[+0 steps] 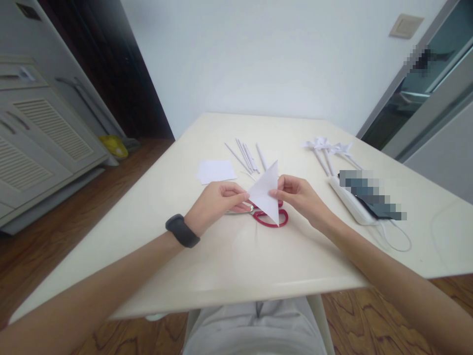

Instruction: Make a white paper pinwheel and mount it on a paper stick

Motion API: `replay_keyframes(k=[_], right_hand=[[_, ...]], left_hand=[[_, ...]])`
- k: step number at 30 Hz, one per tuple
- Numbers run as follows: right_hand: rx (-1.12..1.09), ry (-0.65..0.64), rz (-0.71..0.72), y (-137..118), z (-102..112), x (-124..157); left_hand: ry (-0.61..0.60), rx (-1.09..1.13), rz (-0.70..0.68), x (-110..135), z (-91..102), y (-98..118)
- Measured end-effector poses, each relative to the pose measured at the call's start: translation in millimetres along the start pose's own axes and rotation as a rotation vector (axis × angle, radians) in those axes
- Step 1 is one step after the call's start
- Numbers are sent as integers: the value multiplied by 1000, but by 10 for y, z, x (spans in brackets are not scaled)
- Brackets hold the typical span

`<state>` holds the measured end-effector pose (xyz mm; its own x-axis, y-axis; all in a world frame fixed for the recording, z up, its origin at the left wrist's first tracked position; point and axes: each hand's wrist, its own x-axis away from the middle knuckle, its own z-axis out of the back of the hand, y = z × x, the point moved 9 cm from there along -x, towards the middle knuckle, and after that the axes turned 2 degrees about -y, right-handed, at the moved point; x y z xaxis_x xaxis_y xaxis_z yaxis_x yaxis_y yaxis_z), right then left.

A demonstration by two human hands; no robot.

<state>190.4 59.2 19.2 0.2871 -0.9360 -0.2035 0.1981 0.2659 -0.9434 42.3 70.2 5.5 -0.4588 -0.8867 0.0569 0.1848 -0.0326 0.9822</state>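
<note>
Between my hands, above the table, is a sheet of white paper point(265, 190) folded to a triangle. My left hand point(221, 199) pinches its left corner between thumb and fingers. On the opposite side, my right hand point(297, 195) grips the paper's long edge, the thumb lying on its face. Beneath the paper lies a pair of scissors point(271, 224) with red handles, partly hidden by the paper and my hands. Just beyond my left hand is a small stack of white paper sheets point(216, 171). Several thin white paper rolls point(246, 154) lie past the folded paper.
Several white paper pinwheels point(321, 144) on sticks rest at the right back of the cream table point(177, 281). Nearer on that side are a white power bank-like block point(351, 199) with a cable point(406, 241) and a blurred dark object. A wall stands behind the table.
</note>
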Motion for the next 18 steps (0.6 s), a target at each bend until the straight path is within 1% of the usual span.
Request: replay_keyframes(k=[2,3,6,8,12,14,18], right_hand=[[-16,-3,-5,13,-5,-1],[-18,-1,-8,20,-4,-2],[-15,-9,-19,29,-11,-7],[-18,-33,-33,31,-33,-7],[-47,-90,-60,43,-94,9],[-61,-103,-70,55,-111,16],[-81,-89,-68,58,-95,12]], left_hand=[[38,-22,-38,-9,40,20],[38,-45,-58,-14,44,27],[-4,-158,-124,-21,13,56],[-13,-249,-176,-12,-2,95],[27,-405,-257,23,-7,190],[20,-422,-271,31,-27,211],[-27,-363,-253,24,-59,197]])
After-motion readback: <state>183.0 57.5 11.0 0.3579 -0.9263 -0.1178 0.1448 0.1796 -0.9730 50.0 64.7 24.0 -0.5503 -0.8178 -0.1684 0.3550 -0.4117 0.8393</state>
